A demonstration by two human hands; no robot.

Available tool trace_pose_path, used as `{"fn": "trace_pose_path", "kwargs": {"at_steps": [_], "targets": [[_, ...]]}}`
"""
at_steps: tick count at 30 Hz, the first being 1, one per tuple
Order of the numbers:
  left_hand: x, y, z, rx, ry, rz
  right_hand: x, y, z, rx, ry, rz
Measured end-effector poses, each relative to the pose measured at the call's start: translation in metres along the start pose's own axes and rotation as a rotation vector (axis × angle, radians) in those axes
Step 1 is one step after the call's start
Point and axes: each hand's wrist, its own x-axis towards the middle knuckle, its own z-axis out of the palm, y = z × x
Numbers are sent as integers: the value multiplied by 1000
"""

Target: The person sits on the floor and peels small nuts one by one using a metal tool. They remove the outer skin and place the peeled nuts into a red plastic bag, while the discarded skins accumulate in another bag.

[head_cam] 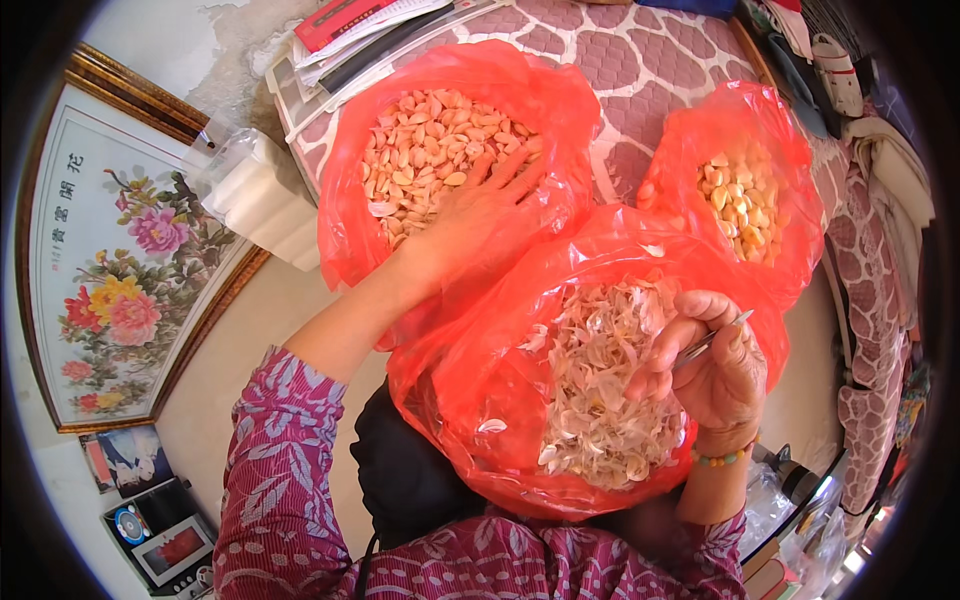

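Note:
My left hand (480, 202) reaches into a red plastic bag (487, 64) and rests, fingers apart, on a heap of unpeeled garlic cloves (420, 142). Nothing shows in its grasp. Pinched in my right hand (724, 375) is a small pointed metal blade (701, 346); its tip sticks out past the thumb. This hand hovers over the right side of a second red plastic bag (472, 382), which lies over my lap and holds papery garlic skins (592, 397). Beyond it, a third red bag (802, 187) contains pale peeled garlic cloves (739, 199).
The far bags stand on a bed with a patterned quilted cover (652, 60). At its left corner lie papers (349, 45). A white plastic-wrapped pack (259, 191) is beside the bed, near a framed flower picture (135, 262). Clear plastic bags (772, 502) sit at lower right.

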Motion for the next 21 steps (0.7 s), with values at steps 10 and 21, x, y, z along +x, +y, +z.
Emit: {"fn": "trace_pose_path", "kwargs": {"at_steps": [10, 21], "targets": [[6, -73, -14, 15, 191, -25, -6, -6, -6, -92, 2, -25], [33, -107, -2, 232, 129, -218, -4, -6, -6, -165, 37, -26]]}}
